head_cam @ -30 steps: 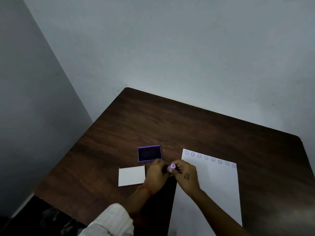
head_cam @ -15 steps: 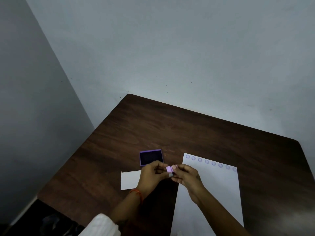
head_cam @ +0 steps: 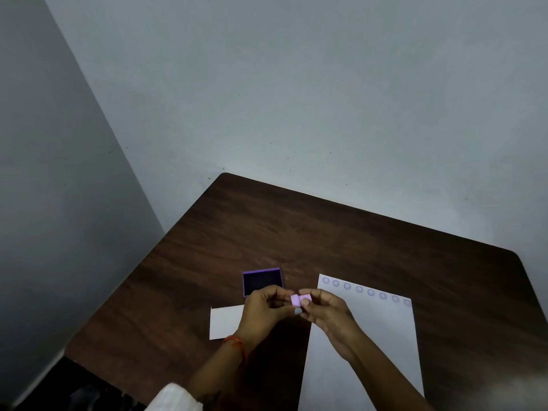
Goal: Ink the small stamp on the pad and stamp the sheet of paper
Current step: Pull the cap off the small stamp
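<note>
The small pink-purple stamp is pinched between the fingertips of both hands, held above the table between the ink pad and the sheet. My left hand grips its left end and my right hand its right end. The purple ink pad lies open on the table just behind my left hand, its dark inked face up. The white sheet of paper lies to the right under my right forearm, with a row of several round purple stamp marks along its far edge.
A small white card lies on the dark wooden table left of my left wrist. Grey walls close in behind and to the left. The table's left edge runs diagonally down to the near left corner.
The view has tilted up a little, so everything sits lower in frame. My hands stay together on the stamp, which has turned in my fingers; pad, card and sheet have not moved.
</note>
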Demonstrator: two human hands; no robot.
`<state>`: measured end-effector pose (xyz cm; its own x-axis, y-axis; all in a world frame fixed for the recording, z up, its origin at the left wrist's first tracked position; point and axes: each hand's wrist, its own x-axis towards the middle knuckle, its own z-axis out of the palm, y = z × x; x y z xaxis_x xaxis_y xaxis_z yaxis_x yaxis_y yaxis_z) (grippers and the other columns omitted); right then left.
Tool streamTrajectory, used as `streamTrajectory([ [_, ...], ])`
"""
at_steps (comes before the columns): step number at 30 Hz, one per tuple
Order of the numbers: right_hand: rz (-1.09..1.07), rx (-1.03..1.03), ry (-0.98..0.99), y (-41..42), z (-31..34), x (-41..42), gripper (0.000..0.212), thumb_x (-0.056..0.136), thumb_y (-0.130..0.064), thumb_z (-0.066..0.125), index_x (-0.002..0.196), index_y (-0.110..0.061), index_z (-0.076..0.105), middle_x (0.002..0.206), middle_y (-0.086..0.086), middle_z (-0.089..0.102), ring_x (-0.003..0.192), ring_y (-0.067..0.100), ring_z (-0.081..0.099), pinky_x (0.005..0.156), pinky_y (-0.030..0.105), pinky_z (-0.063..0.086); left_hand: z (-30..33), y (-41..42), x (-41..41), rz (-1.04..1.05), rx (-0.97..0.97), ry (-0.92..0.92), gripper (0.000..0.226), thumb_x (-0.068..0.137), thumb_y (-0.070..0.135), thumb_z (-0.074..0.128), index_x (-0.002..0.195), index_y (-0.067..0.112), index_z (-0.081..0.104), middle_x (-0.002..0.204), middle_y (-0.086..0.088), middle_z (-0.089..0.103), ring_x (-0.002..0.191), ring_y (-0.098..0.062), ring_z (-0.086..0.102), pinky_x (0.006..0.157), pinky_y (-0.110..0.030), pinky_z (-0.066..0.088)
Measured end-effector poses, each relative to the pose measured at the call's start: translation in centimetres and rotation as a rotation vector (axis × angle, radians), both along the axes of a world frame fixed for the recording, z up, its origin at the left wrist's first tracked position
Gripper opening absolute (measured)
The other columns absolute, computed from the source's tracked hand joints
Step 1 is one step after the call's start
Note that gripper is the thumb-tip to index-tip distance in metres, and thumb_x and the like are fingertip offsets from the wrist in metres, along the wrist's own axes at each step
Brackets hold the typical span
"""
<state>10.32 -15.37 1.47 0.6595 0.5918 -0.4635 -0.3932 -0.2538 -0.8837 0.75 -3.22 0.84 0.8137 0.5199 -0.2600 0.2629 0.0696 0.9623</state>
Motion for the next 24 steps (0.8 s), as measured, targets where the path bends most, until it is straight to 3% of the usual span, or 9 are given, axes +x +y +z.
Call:
streamTrajectory([
  [4,0.025,0.046,0.078,0.1,0.24,0.36,0.021,0.082,-0.016,0.068,0.103,-0.017,0.064,0.106,0.009,0.068,0.094,0.025,0.07,0.075,0.026,0.06,0.01,0.02,-0.04,-0.001,-0.023,0.012,0.017,0.071,0.016,0.079,0.086,0.018,0.072,0.088,0.001,0.076,0.086,-0.013,0.07,0.084,-0.025,0.054],
  [8,0.017,-0.061,-0.074,0.11,0.34,0.16,0.005,0.082,-0.02,0.068,0.086,-0.023,0.066,0.099,0.006,0.07,0.085,0.018,0.069,0.06,0.013,0.055,-0.04,-0.13,0.03,-0.001,-0.021,0.022,0.019,0.069,0.014,0.08,0.086,0.019,0.072,0.087,0.002,0.076,0.084,-0.012,0.071,0.084,-0.025,0.055],
  [12,0.05,0.015,-0.034,-0.11,0.46,0.57,0.029,0.077,-0.021,0.073,0.104,-0.018,0.064,0.104,0.005,0.069,0.094,0.023,0.069,0.068,0.02,0.058,-0.07,0.14,-0.03,-0.01,-0.02,0.005,0.017,0.07,0.015,0.079,0.086,0.02,0.072,0.087,0.002,0.076,0.084,-0.011,0.071,0.078,-0.019,0.054],
  [14,0.029,0.029,0.023,-0.02,0.64,0.6,0.019,0.08,-0.018,0.07,0.098,-0.017,0.066,0.101,0.008,0.069,0.088,0.023,0.071,0.063,0.02,0.058,-0.06,0.12,0.04,-0.014,-0.018,-0.005,0.018,0.07,0.015,0.079,0.086,0.019,0.072,0.087,0.002,0.076,0.084,-0.011,0.071,0.077,-0.019,0.055],
  [18,0.027,-0.024,-0.06,-0.02,0.46,0.57,0.004,0.082,-0.019,0.068,0.084,-0.022,0.069,0.094,0.006,0.071,0.084,0.018,0.07,0.061,0.014,0.055,-0.18,0.02,0.2,-0.008,-0.006,0.0,0.019,0.069,0.015,0.08,0.085,0.021,0.073,0.086,0.005,0.076,0.083,-0.01,0.071,0.079,-0.02,0.056],
  [22,0.022,0.004,-0.036,-0.13,0.63,0.84,0.014,0.075,-0.022,0.074,0.088,-0.022,0.069,0.09,-0.001,0.073,0.082,0.016,0.071,0.059,0.014,0.054,-0.35,0.24,0.21,-0.004,-0.024,0.0,0.021,0.067,0.014,0.081,0.084,0.023,0.073,0.086,0.006,0.077,0.083,-0.009,0.071,0.069,-0.012,0.054],
  [24,0.025,0.003,-0.039,-0.14,0.51,0.88,0.025,0.065,-0.033,0.076,0.086,-0.021,0.07,0.085,-0.004,0.074,0.076,0.012,0.073,0.058,0.013,0.054,-0.37,0.25,0.27,0.003,-0.031,-0.005,0.02,0.067,0.013,0.081,0.082,0.025,0.073,0.084,0.008,0.076,0.081,-0.008,0.071,0.064,-0.008,0.052],
])
